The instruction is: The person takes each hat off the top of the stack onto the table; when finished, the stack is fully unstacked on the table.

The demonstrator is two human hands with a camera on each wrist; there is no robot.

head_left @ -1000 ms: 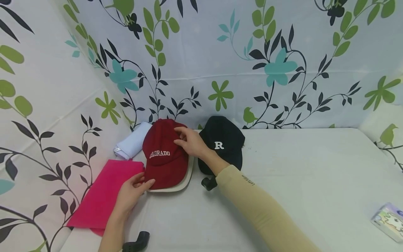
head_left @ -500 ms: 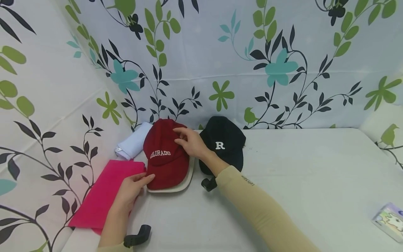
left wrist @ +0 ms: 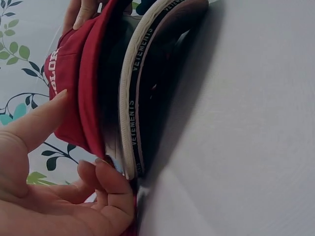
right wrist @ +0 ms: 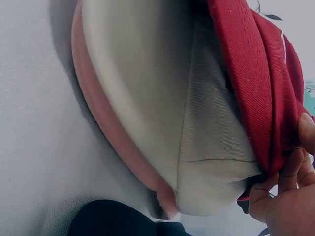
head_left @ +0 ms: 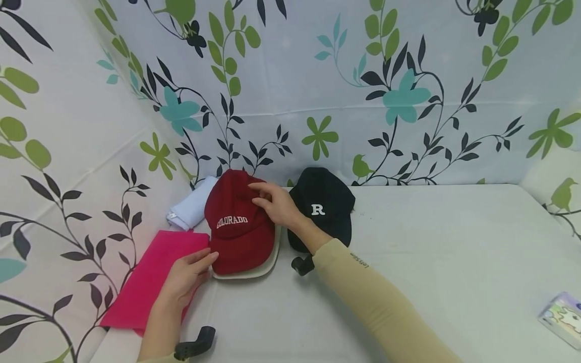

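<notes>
A red baseball cap [head_left: 242, 252] lettered COLORADO lies over a cream cap [right wrist: 216, 118], whose pale brim shows beneath it. In the left wrist view, tape lettered VETEMENTS [left wrist: 132, 123] runs along the lower cap's brim edge. My left hand [head_left: 183, 277] holds the left edge of the red brim, thumb on the outer face and fingers curled at the rim. With thumb and fingers, my right hand [head_left: 279, 206] pinches the red cap's right side near the back. A black cap [head_left: 317, 186] with a white R lies to the right, partly behind my right hand and forearm.
Folded bright pink cloth [head_left: 150, 272] lies left of the caps, partly behind my left arm. A rolled light blue cloth [head_left: 192, 204] sits behind it. A small printed pack [head_left: 563, 320] is at the white table's [head_left: 445, 262] right. Patterned fabric hangs behind.
The red cap has shifted slightly over the cream one, its lettering a little wider in view. My left thumb has slid slightly toward the brim's left edge. The right hand barely moves.
</notes>
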